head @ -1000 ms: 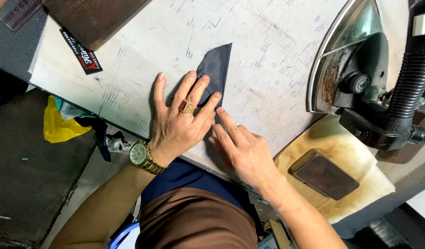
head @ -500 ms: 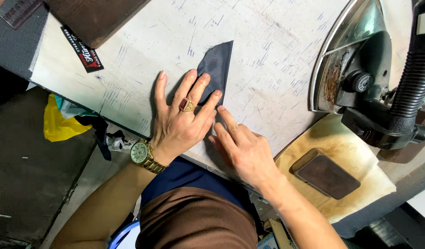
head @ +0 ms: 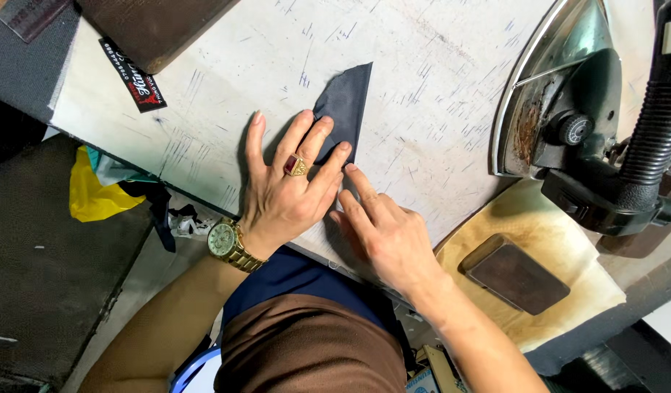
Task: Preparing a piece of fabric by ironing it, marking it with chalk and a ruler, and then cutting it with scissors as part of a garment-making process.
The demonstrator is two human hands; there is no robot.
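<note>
Both hands (head: 288, 189) (head: 382, 229) flat on dark pointed cloth (head: 346, 102); scuffed white board (head: 437, 116).

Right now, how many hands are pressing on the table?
2. The left hand, with a red-stoned gold ring, lies flat on the dark blue pointed fabric piece. The right hand presses just beside it, fingertips at the fabric's lower corner.
</note>
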